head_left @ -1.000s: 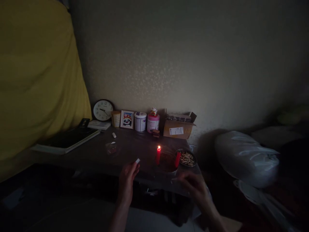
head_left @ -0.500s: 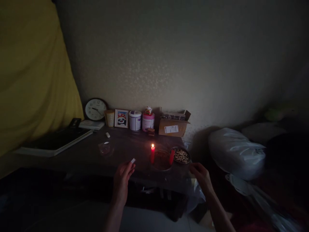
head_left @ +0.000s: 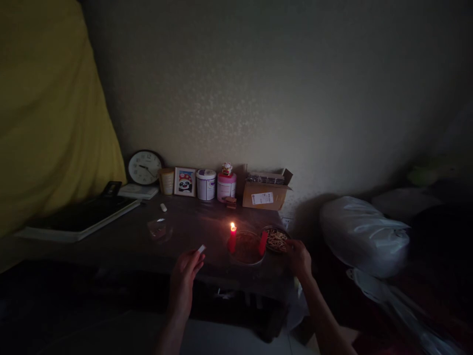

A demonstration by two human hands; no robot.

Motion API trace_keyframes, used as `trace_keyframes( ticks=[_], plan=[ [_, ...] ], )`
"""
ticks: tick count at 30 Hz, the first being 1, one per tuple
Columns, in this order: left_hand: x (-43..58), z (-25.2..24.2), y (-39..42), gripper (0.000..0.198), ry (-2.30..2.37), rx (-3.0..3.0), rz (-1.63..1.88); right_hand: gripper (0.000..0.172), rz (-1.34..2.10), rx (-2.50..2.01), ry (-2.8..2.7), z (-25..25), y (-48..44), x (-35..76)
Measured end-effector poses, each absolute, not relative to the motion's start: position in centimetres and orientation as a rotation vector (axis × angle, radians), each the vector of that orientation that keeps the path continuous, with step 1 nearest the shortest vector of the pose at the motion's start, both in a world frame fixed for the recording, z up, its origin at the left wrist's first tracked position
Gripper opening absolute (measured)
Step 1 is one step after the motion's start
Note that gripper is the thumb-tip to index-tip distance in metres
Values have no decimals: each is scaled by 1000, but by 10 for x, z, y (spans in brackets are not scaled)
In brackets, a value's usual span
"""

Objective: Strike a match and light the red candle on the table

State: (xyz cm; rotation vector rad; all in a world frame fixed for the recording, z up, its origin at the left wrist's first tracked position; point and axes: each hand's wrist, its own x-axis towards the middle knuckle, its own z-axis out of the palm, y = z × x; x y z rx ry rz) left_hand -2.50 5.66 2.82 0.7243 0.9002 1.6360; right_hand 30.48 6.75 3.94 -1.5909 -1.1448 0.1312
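My left hand (head_left: 186, 271) is closed on a small pale flat piece (head_left: 201, 248) that sticks out past the fingertips, over the table's front edge. My right hand (head_left: 298, 256) reaches in from the right with its fingers pinched at the near right rim of a round dish (head_left: 268, 249) full of matchsticks (head_left: 277, 238); whether a matchstick is between the fingers is too dark to tell. Between the hands, a lit red candle (head_left: 232, 240) stands upright at the left side of a round clear dish (head_left: 247, 263). An unlit red candle (head_left: 263, 243) leans slightly at its right side.
A clock (head_left: 145, 166), a framed panda picture (head_left: 185, 182), two tins (head_left: 206, 185) and a cardboard box (head_left: 264, 194) line the wall. A small clear container (head_left: 158, 229) and a white object (head_left: 163, 207) lie left. White plastic bags (head_left: 364, 234) sit beyond the table's right side.
My right hand has moved left and slightly up, onto the rim of the matchstick dish. My left hand has shifted slightly left, still holding the pale piece.
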Motion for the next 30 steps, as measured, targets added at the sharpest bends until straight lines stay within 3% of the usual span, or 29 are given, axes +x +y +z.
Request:
trace_keyframes(
  ticks=[4, 8, 12, 21, 30],
  plan=[
    [-24, 31, 55, 31, 892, 724, 1634, 21, 188, -1570, -1214, 45, 43, 292],
    [-22, 33, 51, 32, 879, 752, 1600, 16, 479, -1474, -1520, 59, 7, 241],
    [-20, 35, 46, 29, 852, 844, 1515, 21, 719, -1323, -1669, 71, -20, 178],
    [-17, 55, 22, 17, 724, 1334, 1125, 29, 736, -1293, -1472, 33, -32, 157],
    [1, 50, 8, 17, 646, 1393, 981, 37, 911, -1262, -1451, 37, -37, 166]
  ],
)
